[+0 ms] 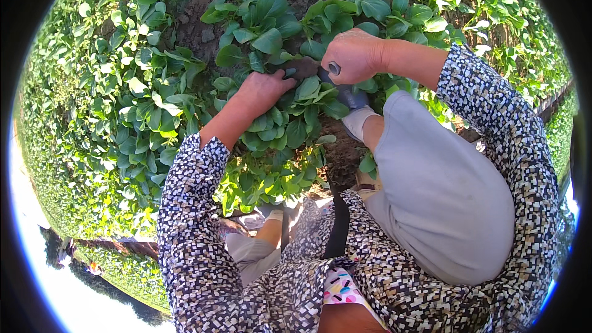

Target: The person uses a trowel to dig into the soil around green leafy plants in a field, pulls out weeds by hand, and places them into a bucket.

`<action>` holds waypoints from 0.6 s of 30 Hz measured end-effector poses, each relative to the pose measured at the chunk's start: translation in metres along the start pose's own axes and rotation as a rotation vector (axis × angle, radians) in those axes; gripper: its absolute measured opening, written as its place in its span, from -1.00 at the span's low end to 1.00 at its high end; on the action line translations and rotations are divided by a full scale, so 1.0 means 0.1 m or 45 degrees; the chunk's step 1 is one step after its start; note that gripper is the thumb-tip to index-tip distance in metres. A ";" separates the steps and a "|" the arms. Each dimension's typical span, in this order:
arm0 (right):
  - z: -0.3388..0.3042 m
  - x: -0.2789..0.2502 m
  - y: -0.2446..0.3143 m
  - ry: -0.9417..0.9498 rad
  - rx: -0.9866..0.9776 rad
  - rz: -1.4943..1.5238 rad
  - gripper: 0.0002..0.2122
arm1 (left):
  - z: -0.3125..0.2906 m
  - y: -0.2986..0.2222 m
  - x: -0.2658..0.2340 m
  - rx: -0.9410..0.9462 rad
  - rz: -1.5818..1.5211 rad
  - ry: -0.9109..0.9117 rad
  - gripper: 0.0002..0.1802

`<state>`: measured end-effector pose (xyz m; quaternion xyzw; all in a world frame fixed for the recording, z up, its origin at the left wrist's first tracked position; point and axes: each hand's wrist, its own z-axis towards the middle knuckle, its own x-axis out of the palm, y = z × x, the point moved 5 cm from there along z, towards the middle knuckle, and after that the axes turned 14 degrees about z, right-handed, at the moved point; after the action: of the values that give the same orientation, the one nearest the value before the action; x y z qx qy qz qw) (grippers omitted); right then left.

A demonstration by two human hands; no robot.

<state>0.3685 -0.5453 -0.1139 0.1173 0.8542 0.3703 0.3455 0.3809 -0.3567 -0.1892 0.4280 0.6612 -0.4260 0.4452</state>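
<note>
My right hand (353, 55) is closed in a fist around a hand tool; the end of its grey handle (333, 68) sticks out of the grip. A flat brown piece (302, 68), which looks like the tool's blade, lies low among the leaves between my hands. My left hand (264, 91) reaches into the leafy green plants with its fingers bent together; what is between them is hidden by leaves. Just below the fingertips spreads one leafy green plant (306, 95) with broad, rounded leaves. Another leafy clump (265, 21) grows beyond both hands.
Dense rows of the same greens (132, 98) stretch to the left and to the far right (487, 18). Bare brown soil (200, 24) shows between rows. My bent knee (441, 185) in grey trousers rises at the right, with my shoe (354, 98) close to the plants.
</note>
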 end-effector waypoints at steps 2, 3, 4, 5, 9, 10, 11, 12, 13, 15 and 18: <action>-0.04 0.08 -0.11 -0.028 0.026 0.095 -0.90 | 0.03 0.01 0.05 0.015 0.001 -0.023 -0.76; -0.04 0.12 -0.14 -0.039 0.023 0.124 -0.90 | 0.03 0.02 0.08 0.011 -0.010 -0.016 -0.77; -0.04 0.16 -0.16 -0.050 0.019 0.152 -0.89 | 0.02 0.03 0.11 0.005 -0.020 -0.009 -0.78; -0.03 0.18 -0.16 -0.062 -0.020 0.121 -0.89 | 0.03 0.03 0.10 -0.049 -0.004 0.039 -0.79; -0.05 0.03 0.01 -0.121 -0.186 -0.010 -0.89 | -0.07 0.16 0.03 -0.329 -0.111 0.032 -0.88; -0.07 -0.04 0.04 -0.167 -0.217 -0.021 -0.90 | -0.15 0.24 0.00 -0.419 -0.182 -0.021 -0.89; -0.09 -0.14 0.08 -0.208 -0.250 -0.039 -0.90 | -0.24 0.35 -0.04 -0.547 -0.458 -0.087 -0.88; -0.10 -0.25 0.07 -0.184 -0.147 -0.031 -0.85 | -0.33 0.45 -0.10 -0.673 -0.739 -0.155 -0.86; -0.13 -0.36 0.06 -0.232 -0.111 0.039 -0.84 | -0.40 0.53 -0.14 -0.797 -1.021 -0.228 -0.83; -0.33 -0.56 -0.05 -0.351 0.022 0.170 -0.80 | -0.51 0.60 -0.37 -1.113 -1.616 -0.340 -0.75; -0.36 -0.69 -0.03 -0.363 -0.033 0.515 -0.70 | -0.79 0.75 -0.54 -1.133 -1.987 -0.710 -0.78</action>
<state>0.3951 -0.5987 -0.0643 0.3325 0.7513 0.4224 0.3829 0.4468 -0.2718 -0.1325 -0.4629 0.7328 -0.3993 0.2989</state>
